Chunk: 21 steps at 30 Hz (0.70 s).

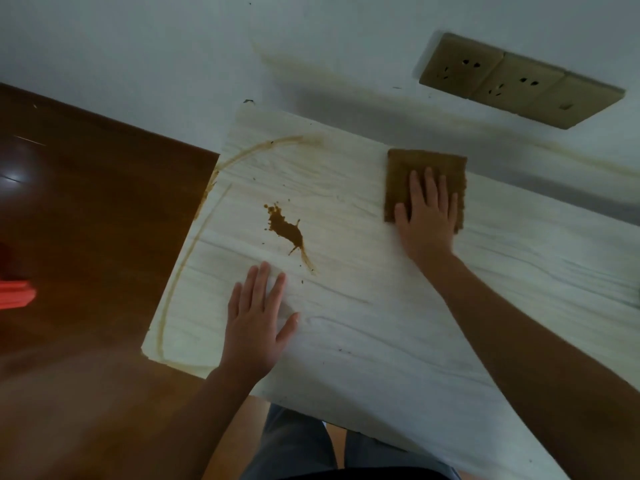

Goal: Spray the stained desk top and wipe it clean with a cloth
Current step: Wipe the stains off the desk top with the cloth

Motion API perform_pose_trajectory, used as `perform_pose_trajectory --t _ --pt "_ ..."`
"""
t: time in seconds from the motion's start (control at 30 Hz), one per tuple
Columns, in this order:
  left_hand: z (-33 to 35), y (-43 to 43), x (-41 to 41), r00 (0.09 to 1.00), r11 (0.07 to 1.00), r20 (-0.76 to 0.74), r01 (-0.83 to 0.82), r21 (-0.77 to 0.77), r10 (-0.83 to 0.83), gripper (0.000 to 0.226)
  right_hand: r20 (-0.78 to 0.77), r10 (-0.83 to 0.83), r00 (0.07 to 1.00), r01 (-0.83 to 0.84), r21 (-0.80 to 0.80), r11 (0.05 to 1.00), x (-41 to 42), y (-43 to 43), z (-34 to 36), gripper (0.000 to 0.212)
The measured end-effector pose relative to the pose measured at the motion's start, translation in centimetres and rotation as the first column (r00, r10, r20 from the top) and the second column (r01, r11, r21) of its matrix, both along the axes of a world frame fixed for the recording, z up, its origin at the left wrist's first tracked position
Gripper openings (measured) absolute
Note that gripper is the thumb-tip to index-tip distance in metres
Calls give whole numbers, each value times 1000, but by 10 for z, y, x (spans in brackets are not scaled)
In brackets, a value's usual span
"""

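Right hand (pixel 427 220) flat atop squarish cloth (pixel 401 174), fingers (pixel 429 188) toward the wall (pixel 173 46).

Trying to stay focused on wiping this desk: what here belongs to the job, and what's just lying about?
For the job: desk top, brown stain, curved streak, cloth under the right hand, left hand flat on the desk.
Just there: wall sockets, brown wooden surface, blurred red object.

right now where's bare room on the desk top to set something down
Bare: the desk top between left hand and right forearm, and the stretch right of the cloth. Crowded: the brown spill ahead of the left hand, the cloth under the right hand.
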<state>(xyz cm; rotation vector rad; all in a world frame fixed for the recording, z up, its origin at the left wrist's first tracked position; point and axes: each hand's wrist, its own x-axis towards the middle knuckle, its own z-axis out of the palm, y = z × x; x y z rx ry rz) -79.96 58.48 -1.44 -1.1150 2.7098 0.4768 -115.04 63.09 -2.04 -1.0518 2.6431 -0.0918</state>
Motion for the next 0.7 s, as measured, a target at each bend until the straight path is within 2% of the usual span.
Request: perform_pose_trajectory --t 0.1,0.23,0.37,0.43,0.53,0.7 --pt "1 1 -1 1000 1000 -11 -10 -7 10 75 13 -5 1000 5 4 1000 -4 -54 0 66" --pt "3 1 -2 1000 1000 6 -14 0 14 75 39 156 987 -156 -7 988 41 -102 5 67" --pt "6 -1 -1 1000 1000 20 -8 10 8 75 71 351 934 -349 -40 936 79 -78 7 67" --pt "7 -2 -1 1000 1000 20 -4 15 3 74 72 373 925 -369 -58 927 80 -49 6 66" --pt "7 -3 -1 1000 1000 17 11 16 -11 74 44 268 962 -266 -48 963 57 -5 2 67" --pt "7 -3 -1 1000 1000 10 6 14 -6 75 -23 14 1000 -14 -21 1000 -29 51 5 69"
